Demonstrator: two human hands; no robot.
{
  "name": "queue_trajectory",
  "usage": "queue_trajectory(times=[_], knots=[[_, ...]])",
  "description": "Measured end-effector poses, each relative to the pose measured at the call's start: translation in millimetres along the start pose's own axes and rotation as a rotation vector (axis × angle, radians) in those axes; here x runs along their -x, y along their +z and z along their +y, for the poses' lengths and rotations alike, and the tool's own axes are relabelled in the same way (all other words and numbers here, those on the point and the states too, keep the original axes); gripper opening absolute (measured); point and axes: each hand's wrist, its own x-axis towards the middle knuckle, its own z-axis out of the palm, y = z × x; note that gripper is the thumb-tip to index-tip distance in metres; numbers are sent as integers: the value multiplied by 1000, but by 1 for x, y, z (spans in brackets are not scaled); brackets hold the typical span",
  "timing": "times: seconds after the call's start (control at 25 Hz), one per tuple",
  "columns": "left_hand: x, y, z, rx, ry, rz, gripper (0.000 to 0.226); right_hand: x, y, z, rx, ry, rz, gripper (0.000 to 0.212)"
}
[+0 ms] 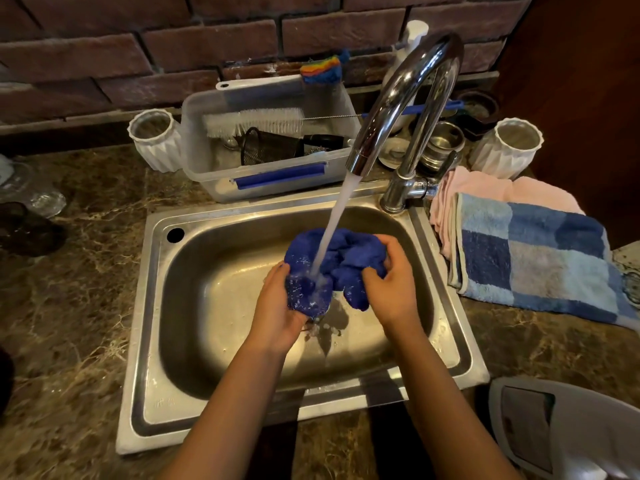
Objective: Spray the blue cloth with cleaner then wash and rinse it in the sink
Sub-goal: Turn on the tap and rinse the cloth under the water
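Two hands | left hand (277,308) and right hand (391,282) grip bunched blue cloth (341,259) under tap (398,109) stream, frame centre | risk: water splashing over sink (221,216) rim

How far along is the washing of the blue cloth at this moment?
The washing stage is under way: both the left hand and the right hand hold the bunched blue cloth under the running water over the sink. Whether it was sprayed cannot be told. Rinsing out remains.
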Motion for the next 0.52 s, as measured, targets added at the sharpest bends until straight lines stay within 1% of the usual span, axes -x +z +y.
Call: queue_trajectory(times=[0.04, 0.08, 0.12, 0.16, 0.2, 0.24, 0.32, 0.44, 0.52], knots=[[1, 1, 3, 64, -57, -43, 31, 6, 6, -1, 32, -73, -42, 38], [4, 3, 5, 115, -113, -91, 37, 14, 12, 1, 134, -177, -91, 32], [6, 5, 7, 137, -162, -138, 41, 19, 18, 5, 294, -301, -114, 28], [8, 7, 8, 123, -195, -174, 42, 21, 23, 9, 466, -407, -129, 30], [10, 9, 7, 81, -212, -190, 40, 20, 26, 13, 574, -469, -139, 34], [12, 12, 7, 41, -217, -195, 38, 18, 28, 14, 617, -495, -154, 38], [16, 19, 5, 57, -221, -194, 34, 10, 30, 13, 572, -495, -180, 37], [18, 26, 4, 179, -245, -169, 31, 5, 35, 13, 493, -406, -120, 37], [15, 24, 0, 97, -203, -119, 34, 3, 39, 11, 480, -345, -92, 34]])
